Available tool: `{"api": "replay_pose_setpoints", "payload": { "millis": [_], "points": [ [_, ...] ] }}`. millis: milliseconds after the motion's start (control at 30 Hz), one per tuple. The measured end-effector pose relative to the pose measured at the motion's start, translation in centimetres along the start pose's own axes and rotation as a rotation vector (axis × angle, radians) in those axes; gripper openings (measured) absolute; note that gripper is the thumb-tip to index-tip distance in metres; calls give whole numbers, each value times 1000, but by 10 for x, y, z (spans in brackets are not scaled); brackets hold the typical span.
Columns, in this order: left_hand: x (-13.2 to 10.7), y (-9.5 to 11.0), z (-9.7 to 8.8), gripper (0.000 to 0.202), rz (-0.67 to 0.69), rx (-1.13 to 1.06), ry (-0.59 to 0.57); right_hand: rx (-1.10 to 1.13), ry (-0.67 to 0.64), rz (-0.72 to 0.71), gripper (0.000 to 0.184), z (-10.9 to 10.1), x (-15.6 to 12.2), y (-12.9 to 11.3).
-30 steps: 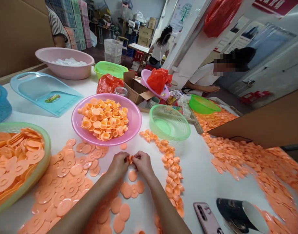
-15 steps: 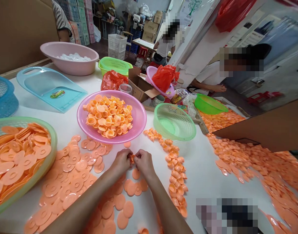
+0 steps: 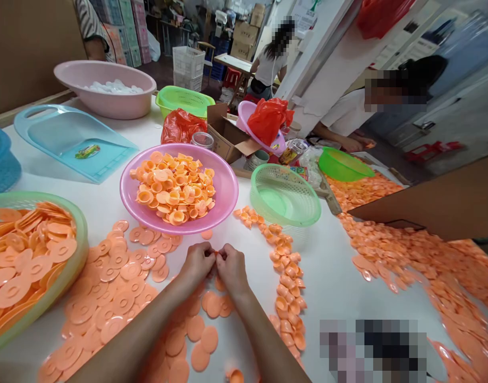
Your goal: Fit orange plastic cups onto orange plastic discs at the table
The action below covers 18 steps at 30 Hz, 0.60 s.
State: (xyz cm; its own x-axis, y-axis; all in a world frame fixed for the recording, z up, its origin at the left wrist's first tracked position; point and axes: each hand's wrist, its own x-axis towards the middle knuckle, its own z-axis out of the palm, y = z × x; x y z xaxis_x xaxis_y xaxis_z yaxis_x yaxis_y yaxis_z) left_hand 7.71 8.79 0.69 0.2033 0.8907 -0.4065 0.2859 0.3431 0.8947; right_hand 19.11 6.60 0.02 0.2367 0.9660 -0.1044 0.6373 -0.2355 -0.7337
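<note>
My left hand (image 3: 198,261) and my right hand (image 3: 232,266) meet in front of the pink basin, fingers pinched together. Between the fingertips they share a small orange plastic cup (image 3: 216,252), almost wholly covered now. Past my hands, the pink basin (image 3: 128,205) holds a heap of small orange cups with discs among them. Flat orange discs (image 3: 122,300) lie spread to the left and under my forearms. On the right, a curving row of orange toy cups (image 3: 286,287) runs toward me. One more cup (image 3: 235,375) sits at the near edge.
A green basket (image 3: 82,234) full of large discs stands at left, near a blue dustpan (image 3: 96,162). Beyond the row is a pale green basket (image 3: 318,215). Orange pieces (image 3: 391,250) cover the right side beside a cardboard panel (image 3: 447,202). A co-worker (image 3: 343,119) sits at the back right.
My fingers have closed further over the small orange cup, which showed more before. The view has shifted slightly. The co-worker's hands at the back right have moved lower, with an orange piece at them.
</note>
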Motion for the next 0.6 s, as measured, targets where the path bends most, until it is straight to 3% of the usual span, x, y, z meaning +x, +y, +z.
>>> {"api": "replay_pose_setpoints", "payload": {
  "millis": [133, 233, 300, 367, 467, 533, 600],
  "points": [
    [-9, 1, 5, 16, 54, 25, 17, 94, -94, 55, 13, -13, 9, 7],
    [-19, 23, -8, 13, 168, 53, 33, 59, 2, 37, 19, -41, 37, 16],
    [-23, 53, -32, 11, 327, 92, 138, 16, 137, 24, 19, -59, 60, 21],
    [-23, 88, -66, 11, 446, 117, 348, -31, 231, 3, 15, -69, 80, 25],
    [-23, 121, -113, 31, 458, 116, 632, -76, 272, -22, 9, -69, 93, 30],
    [-28, 114, -130, 27, 423, 196, 602, -87, 268, -37, 8, -64, 91, 33],
    [-35, 83, -132, 20, 358, 337, 386, -84, 248, -50, 11, -60, 82, 38]
  ]
}}
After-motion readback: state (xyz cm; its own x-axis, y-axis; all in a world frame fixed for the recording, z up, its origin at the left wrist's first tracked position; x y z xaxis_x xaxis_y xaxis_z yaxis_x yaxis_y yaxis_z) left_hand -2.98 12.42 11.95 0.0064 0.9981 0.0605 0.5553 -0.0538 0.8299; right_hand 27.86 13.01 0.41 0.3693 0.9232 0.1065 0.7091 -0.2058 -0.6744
